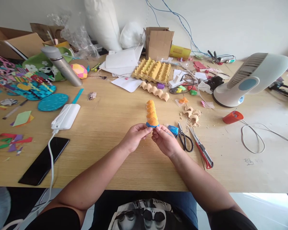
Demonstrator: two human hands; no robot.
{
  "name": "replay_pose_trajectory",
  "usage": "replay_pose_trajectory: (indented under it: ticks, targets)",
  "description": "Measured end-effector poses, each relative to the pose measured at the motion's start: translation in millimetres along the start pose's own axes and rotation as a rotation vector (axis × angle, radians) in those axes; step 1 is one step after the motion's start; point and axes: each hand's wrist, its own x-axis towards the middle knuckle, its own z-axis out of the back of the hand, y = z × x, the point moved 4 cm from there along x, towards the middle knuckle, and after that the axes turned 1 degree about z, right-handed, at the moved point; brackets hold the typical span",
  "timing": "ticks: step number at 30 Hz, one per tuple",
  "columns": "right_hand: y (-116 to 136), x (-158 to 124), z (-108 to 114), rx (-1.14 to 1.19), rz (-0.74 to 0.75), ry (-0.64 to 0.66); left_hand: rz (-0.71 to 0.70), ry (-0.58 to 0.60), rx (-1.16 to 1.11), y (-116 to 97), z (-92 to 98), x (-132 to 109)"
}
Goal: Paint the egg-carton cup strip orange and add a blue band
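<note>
An orange and yellow bumpy strip point(151, 111) points away from me above the table, with a blue band point(151, 125) around its near end. My left hand point(137, 135) pinches the left side of that end. On the other side my right hand point(165, 138) grips it between thumb and fingers. The fingertips of both hands nearly meet below the blue band. A blue block point(173, 129) lies just right of my right hand, beside black-handled scissors point(186, 140). Farther right rests a red box cutter point(203, 151).
Beyond the strip are a cardboard egg-tray strip point(155, 91) and a yellow egg tray point(152, 71). Torn cardboard scraps point(192, 114), an orange cup point(232, 117) and a white fan point(244, 81) stand right. At left are a power bank point(66, 116), phone point(44, 160) and metal bottle point(63, 67).
</note>
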Motion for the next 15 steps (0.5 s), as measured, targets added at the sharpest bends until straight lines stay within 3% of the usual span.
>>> replay_pose_trajectory:
  ticks: [6, 15]
  targets:
    - [0.4, -0.5, -0.3, -0.012, 0.0, -0.005, 0.043, 0.027, -0.037, 2.2, 0.0, 0.7]
    - [-0.4, -1.1, -1.1, -0.066, -0.001, 0.015, 0.057, -0.071, -0.089, 1.5, 0.8, 0.0]
